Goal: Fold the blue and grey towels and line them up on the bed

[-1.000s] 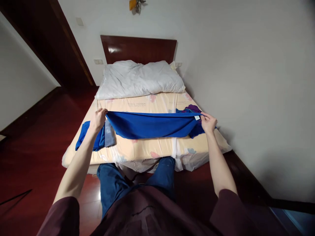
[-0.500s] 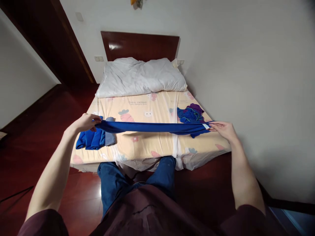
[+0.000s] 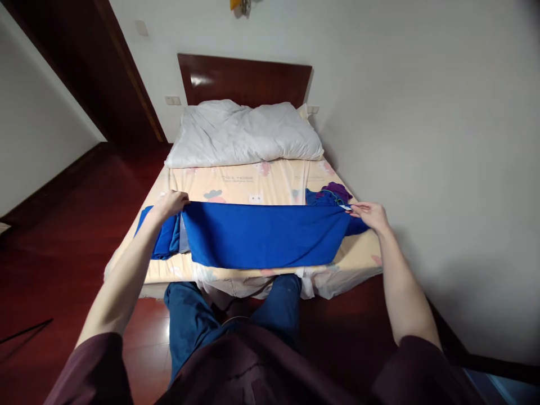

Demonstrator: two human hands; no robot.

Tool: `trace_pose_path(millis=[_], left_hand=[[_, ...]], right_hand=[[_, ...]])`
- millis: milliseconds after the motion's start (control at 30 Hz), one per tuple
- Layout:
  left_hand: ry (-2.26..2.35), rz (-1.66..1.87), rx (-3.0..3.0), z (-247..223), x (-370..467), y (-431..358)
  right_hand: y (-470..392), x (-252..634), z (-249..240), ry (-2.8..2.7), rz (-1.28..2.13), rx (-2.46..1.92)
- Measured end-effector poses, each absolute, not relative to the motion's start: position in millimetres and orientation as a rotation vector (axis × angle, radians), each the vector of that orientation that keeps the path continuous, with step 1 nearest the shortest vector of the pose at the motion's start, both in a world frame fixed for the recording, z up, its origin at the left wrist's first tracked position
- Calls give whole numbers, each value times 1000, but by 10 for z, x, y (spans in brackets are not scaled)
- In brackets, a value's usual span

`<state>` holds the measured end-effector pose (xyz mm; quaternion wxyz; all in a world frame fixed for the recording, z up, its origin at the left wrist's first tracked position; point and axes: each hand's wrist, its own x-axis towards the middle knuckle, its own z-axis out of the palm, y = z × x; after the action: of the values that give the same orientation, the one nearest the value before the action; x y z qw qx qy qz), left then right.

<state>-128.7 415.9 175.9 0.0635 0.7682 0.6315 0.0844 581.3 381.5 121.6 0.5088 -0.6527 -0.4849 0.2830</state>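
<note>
A blue towel [image 3: 265,235] is stretched wide over the front part of the bed, its lower part hanging down as a broad flat panel. My left hand [image 3: 172,202] is closed on its upper left corner. At the upper right corner, beside a white tag, my right hand [image 3: 371,215] pinches the edge. Below my left hand lie folded blue cloths [image 3: 165,239], with a grey folded cloth [image 3: 184,241] partly hidden behind the towel. A crumpled blue and purple heap of cloth [image 3: 333,194] lies near my right hand, partly covered from view.
The bed [image 3: 236,174] has a pale yellow patterned sheet. A white quilt [image 3: 244,135] lies across its far end, before a dark wooden headboard [image 3: 244,81]. A white wall [image 3: 422,140] runs along the right, and dark red floor [image 3: 63,225] extends to the left.
The towel has gone from a narrow taut strip to a broad hanging panel. My hands have come closer together, the left one moving right and the right one slightly left.
</note>
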Motion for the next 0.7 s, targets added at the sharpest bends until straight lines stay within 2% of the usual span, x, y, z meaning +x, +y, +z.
trace_pose_path(millis=[200,300,400,533,700], left_hand=[[2030,814,2396,1790,-1047,4332],[2069,1079,2339,1789,-963,4167],[2066,1181,2334,1589,-942,3867],[2030,1074,2386,971,-1001,3417],[2052,557,2480,-66,-1029,2921]], right_hand=[[4176,5572,1266,-1160,323,-1512],[4141,5530,1268,-1114,192,-1368],[4022,5566,1077,-1040,141,-1313],[3778,5584,476,-881,216,-1359],[3371,5397,-450,-664,472,-1508]])
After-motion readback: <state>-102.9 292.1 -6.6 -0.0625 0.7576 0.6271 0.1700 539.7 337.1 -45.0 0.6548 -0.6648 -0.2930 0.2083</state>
